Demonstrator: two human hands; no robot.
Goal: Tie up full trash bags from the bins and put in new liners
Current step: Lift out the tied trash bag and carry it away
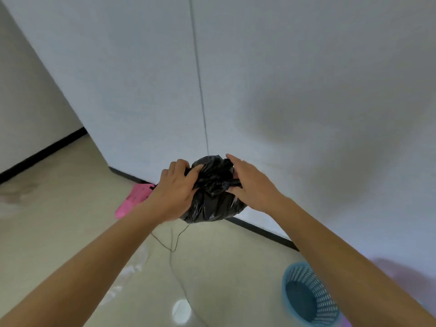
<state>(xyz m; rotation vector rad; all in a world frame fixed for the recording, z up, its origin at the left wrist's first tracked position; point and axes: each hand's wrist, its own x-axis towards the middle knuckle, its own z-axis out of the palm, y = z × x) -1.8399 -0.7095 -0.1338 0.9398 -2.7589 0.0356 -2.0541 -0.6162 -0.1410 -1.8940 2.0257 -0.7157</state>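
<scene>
Frame centre: left hand [175, 188] and right hand [251, 185] both grip gathered top of black trash bag [212, 204]. Blue bin [309, 295] lower right, on floor.

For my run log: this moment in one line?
tying | left hand: grips black bag top | right hand: grips bag top | blue bin: on floor

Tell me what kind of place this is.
Likely an indoor room, home or office: a glossy pale floor, plain white walls with a black baseboard, and a blue perforated plastic wastebasket.
</scene>
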